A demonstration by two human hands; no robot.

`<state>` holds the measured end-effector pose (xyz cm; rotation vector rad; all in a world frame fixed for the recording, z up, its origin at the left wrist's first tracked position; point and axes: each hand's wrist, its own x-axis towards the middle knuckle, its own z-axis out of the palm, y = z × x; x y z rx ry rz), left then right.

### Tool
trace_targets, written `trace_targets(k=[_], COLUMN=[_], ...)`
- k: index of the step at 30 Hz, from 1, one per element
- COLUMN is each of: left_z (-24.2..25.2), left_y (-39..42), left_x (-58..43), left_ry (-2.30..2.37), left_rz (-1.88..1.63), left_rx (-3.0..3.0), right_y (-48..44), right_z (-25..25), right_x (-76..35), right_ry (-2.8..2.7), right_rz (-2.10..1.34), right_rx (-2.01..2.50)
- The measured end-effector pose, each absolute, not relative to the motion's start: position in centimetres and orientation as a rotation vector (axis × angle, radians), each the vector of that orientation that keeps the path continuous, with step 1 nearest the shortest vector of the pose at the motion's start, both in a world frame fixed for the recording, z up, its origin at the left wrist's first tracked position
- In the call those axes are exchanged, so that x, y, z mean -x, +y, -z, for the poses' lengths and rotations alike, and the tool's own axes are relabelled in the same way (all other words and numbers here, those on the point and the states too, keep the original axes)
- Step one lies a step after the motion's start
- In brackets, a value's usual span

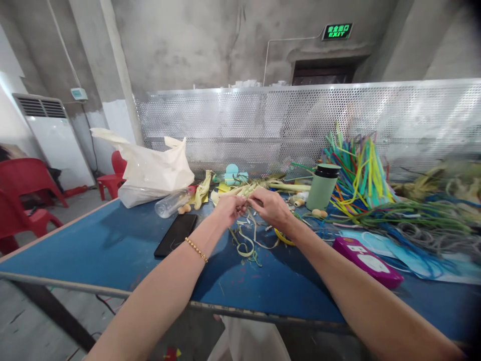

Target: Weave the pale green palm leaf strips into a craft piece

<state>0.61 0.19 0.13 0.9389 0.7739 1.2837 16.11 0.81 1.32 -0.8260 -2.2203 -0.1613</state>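
Observation:
Over the middle of the blue table (124,260), my left hand (230,209) and my right hand (272,206) are close together. Both have their fingers pinched around thin pale strips (248,190) that look like plant husk. The fingers hide the exact point of the grip. Curled strip scraps (245,246) lie on the table below my hands. Just behind them is a pile of pale husks and stalks (280,184). A yellow ring-shaped object (282,236) is partly covered by my right forearm.
Left of my arms lie a black phone (176,234), a clear plastic bottle (175,203) and a white bag (156,170). To the right stand a green canister (323,186) and colourful strips (366,173), with a purple box (368,261) nearer. A perforated metal panel (233,120) rises behind.

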Motion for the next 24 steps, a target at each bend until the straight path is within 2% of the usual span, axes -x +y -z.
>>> trace_targets(k=[5, 9, 15, 19, 24], left_z=[-0.1, -0.1, -0.2, -0.5, -0.6], left_y=[0.2, 0.0, -0.2, -0.5, -0.9], left_x=[-0.4, -0.4, -0.3, -0.4, -0.5], left_ry=[0.720, 0.831, 0.858, 0.905, 0.830], left_rz=[-1.303, -1.281, -1.256, -1.219, -1.123], left_rx=[-1.073, -1.239, -1.340, -1.410, -1.430], right_y=[1.3, 1.4, 0.9, 1.0, 0.9], right_z=[-2.5, -3.6, -3.9, -3.7, -3.9], right_x=[-17.5, -18.4, -18.5, -18.5, -18.6], right_ry=[-2.097, -1.870, -2.107, -2.171, -2.092], right_rz=[0.136, 0.094, 0.036, -0.062, 0.003], right_rx=[1.016, 0.973, 0.726, 0.851, 0.880])
